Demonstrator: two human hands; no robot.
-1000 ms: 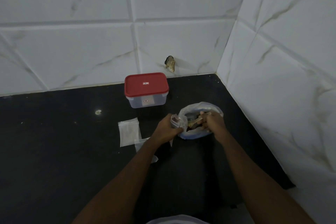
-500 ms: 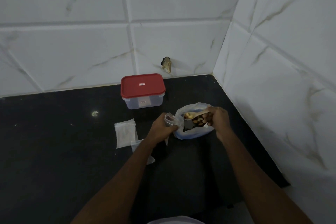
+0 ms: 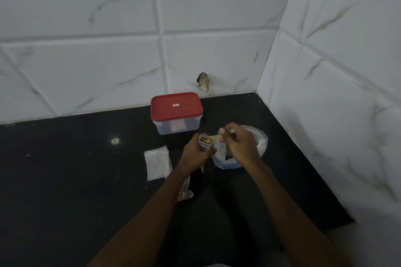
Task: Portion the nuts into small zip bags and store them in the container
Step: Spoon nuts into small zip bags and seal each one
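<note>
- The left hand (image 3: 195, 154) is clenched round a small zip bag (image 3: 205, 144), holding its mouth up and open just near of the container (image 3: 176, 115).
- The right hand (image 3: 238, 143) pinches the handle of a pale spoon (image 3: 213, 137), whose bowl lies at the bag's mouth with a few nuts (image 3: 206, 140) on it.
- The bag looks thin, soft and slippery; it will likely sag as it fills, so the hold belongs just under the zip strip, with the mouth kept wide.
- The nuts are small, hard and light, and would roll off if the spoon tipped too early.
- The large plastic bag (image 3: 259, 147), to the right behind the right hand, is open; its contents are hidden here.
- The container is clear-walled with a red lid (image 3: 176, 105) shut on it; it looks empty, though that is uncertain.
- A stack of flat spare bags (image 3: 157, 163) lies on the black counter (image 3: 65, 180) to the left, and a partly filled bag (image 3: 185, 194) shows under the left forearm.
</note>
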